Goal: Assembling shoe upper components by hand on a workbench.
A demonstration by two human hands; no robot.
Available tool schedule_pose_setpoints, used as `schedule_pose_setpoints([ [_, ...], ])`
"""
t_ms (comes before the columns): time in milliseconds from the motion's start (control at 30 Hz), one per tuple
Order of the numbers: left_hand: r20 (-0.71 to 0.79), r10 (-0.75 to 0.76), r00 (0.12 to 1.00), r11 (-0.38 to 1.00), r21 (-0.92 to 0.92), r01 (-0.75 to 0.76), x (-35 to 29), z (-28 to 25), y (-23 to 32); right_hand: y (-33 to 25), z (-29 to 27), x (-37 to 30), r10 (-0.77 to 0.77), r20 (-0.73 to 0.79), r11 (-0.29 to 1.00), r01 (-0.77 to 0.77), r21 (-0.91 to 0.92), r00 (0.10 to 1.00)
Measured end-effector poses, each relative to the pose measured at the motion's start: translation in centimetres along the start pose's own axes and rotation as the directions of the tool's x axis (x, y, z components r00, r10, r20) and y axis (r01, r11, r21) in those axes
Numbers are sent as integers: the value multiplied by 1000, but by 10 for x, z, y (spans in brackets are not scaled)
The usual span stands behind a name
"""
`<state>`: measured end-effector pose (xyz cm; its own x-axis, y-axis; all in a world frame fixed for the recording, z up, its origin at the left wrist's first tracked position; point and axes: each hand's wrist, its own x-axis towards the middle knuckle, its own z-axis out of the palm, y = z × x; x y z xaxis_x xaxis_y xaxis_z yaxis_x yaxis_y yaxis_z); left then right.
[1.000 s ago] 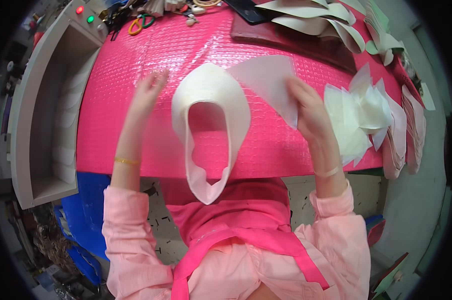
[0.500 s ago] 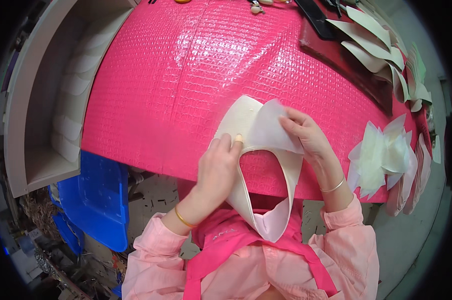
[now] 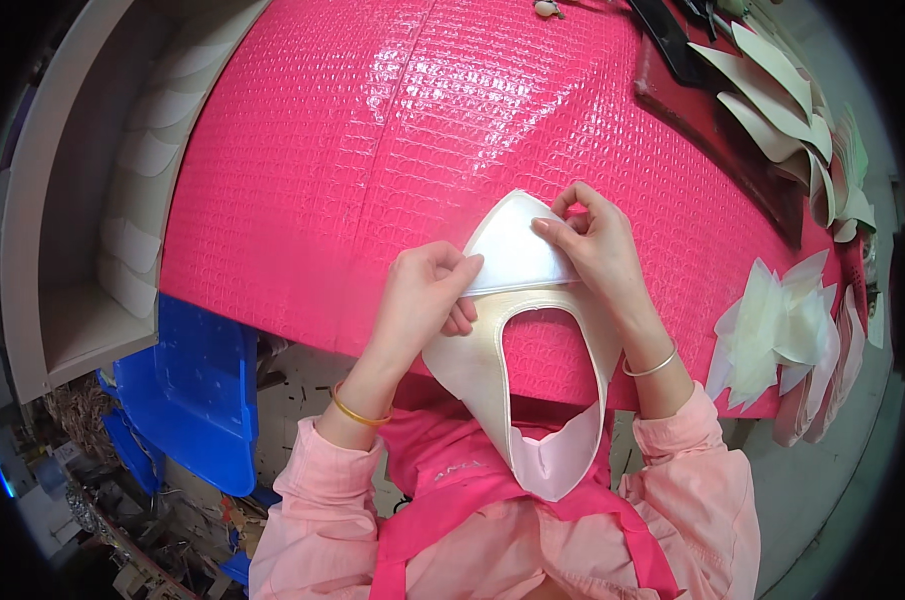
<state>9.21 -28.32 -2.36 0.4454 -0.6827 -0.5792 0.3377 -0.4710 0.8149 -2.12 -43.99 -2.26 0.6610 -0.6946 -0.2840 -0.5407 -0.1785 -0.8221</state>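
Note:
A cream shoe upper [image 3: 468, 350] with an oval opening lies across the pink table's near edge, its pink-lined heel end hanging over my apron. A glossy white toe-shaped piece [image 3: 518, 250] covers its pointed far end. My left hand [image 3: 428, 300] is closed at the piece's left corner, thumb on top and fingers curled at the upper's edge. On the other side, my right hand [image 3: 598, 245] pinches the piece's right edge between thumb and fingers. What lies beneath the white piece is hidden.
Translucent pale sheets [image 3: 778, 320] are stacked at the right edge. Several cream cut pieces [image 3: 773, 95] stand at the far right beside a dark red board [image 3: 713, 140]. To the left are a grey box [image 3: 33, 260] with white pieces and a blue bin [image 3: 198, 400].
The translucent sheet my right hand held over the far end now lies aligned on it as the white piece. My left hand has shifted from the upper's surface to the left corner.

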Motion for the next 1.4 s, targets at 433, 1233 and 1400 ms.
schedule_pose_setpoints([
  [433,215,633,744,173,897,-406,4,20,1,5,-10,12,-211,48,940,216,-263,976],
  [1233,-85,332,939,621,-730,-286,-57,-33,-21,8,-38,-54,-647,295,494,681,-541,704],
  [1400,-121,331,936,529,-797,-291,-70,-30,-25,-4,-30,-55,-577,437,553,723,-414,690],
])
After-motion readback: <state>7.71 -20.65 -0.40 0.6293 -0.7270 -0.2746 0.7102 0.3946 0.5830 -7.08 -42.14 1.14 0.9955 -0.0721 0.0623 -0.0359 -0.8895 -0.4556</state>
